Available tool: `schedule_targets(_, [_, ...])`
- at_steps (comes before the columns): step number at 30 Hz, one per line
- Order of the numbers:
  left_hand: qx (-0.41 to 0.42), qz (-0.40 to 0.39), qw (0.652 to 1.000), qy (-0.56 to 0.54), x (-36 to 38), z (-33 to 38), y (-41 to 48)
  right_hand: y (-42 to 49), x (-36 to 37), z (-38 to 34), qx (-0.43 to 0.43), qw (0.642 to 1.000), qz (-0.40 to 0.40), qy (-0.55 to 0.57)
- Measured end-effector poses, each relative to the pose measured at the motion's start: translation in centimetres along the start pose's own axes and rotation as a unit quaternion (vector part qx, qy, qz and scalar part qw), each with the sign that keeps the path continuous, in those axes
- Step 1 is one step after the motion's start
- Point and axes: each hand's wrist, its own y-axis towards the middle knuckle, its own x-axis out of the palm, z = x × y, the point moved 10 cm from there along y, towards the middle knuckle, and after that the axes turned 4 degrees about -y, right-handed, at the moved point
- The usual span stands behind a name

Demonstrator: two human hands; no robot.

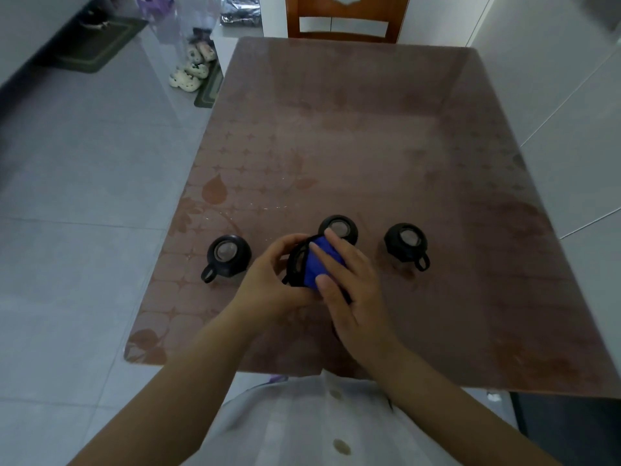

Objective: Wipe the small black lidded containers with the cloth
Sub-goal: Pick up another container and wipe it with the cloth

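Blue cloth; black containers (clear lids); brown leaf-patterned table.

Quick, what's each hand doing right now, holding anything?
Left hand: closed around a small black lidded container, held above the brown patterned table.
Right hand: closed on a blue cloth, pressing it against that container.

Four small black containers with round lids are here. One stands on the left, its loop handle pointing to the near left. One stands in the middle, partly hidden. One stands on the right, handle to the near right. The fourth is lifted and tilted, with the blue cloth pressed on it.
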Motion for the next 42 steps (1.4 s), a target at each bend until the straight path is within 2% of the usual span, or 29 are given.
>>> schedule_targets(7, [-0.005,-0.044,0.999,-0.011,0.9,0.2,-0.1,0.4,-1.9,3.1,0.080,0.979,0.030,0.186])
schedule_targets(13, [0.005,-0.056,0.998,0.006,0.7,0.6,-0.3,0.5,-3.6,5.1,0.123,0.978,0.048,0.159])
schedule_targets(15, [0.006,-0.054,0.999,0.009,0.6,0.7,-0.2,0.4,-4.0,3.7,0.084,0.986,0.049,0.138])
schedule_targets(17, [0.011,-0.047,0.999,0.007,0.5,0.7,-0.1,0.1,-2.7,1.6,0.022,0.996,0.012,0.087])
schedule_targets(20, [0.012,-0.038,0.999,0.002,0.8,0.6,-0.1,-0.2,-0.6,0.4,0.009,0.998,-0.025,0.048])
schedule_targets(25, [-0.009,-0.063,0.998,-0.009,1.4,0.3,0.0,1.3,-1.6,1.0,0.052,0.989,-0.002,0.139])
schedule_targets(32, [-0.024,-0.081,0.996,-0.033,1.0,-0.3,0.2,1.5,-0.6,1.9,0.092,0.961,-0.043,0.257])
schedule_targets(37, [-0.022,-0.105,0.990,-0.093,1.2,-0.6,-0.1,1.4,-0.8,3.5,0.139,0.955,-0.042,0.257])
schedule_targets(42, [-0.017,-0.117,0.987,-0.109,1.0,-0.3,-0.2,1.4,-1.2,1.4,0.104,0.963,-0.072,0.239])
